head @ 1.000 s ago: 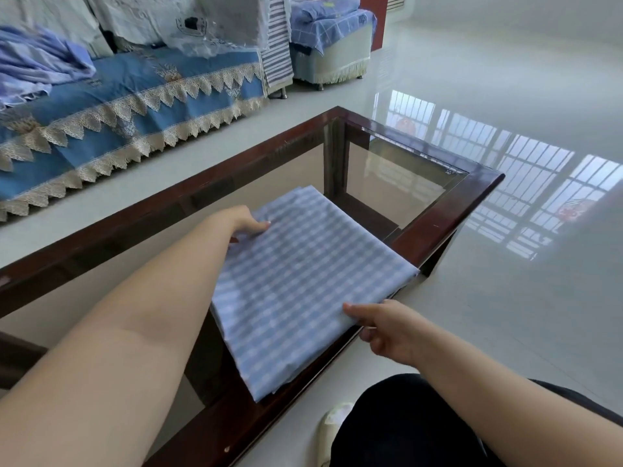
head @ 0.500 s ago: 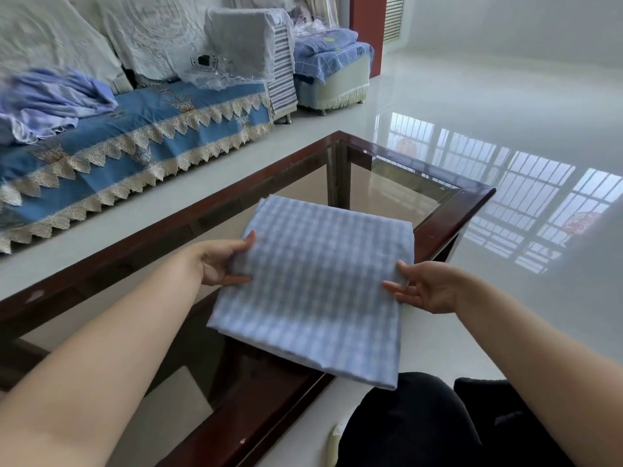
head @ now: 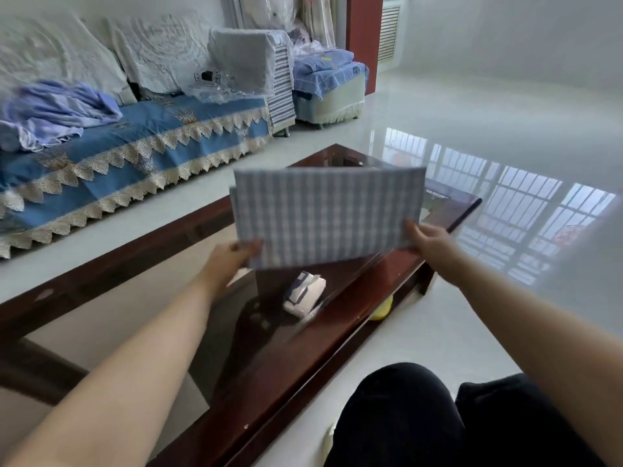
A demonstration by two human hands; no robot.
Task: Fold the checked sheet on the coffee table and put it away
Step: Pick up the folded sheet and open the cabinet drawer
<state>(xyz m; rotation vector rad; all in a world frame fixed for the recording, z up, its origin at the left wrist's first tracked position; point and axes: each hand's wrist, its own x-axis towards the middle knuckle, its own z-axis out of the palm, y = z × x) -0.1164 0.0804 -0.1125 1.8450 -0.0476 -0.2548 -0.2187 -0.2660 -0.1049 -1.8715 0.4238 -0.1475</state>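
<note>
Now both hands (head: 232, 256) gripping sheet (head: 327, 214)

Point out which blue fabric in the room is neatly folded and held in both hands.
The checked sheet, a flat folded rectangle held by left hand and right hand. The blue bedding on the sofa lies crumpled and unheld.

Checked sheet (head: 327, 215): blue-and-white small check, folded into flat rectangular packet, several layers visible at upper left corner. Held upright in air, long side horizontal, clear of coffee table (head: 357, 308). Lower left corner gripped by left hand (head: 232, 261), lower right edge by right hand (head: 429, 242). Coffee table: dark reddish wood frame, glass top, directly below and behind sheet.
</note>
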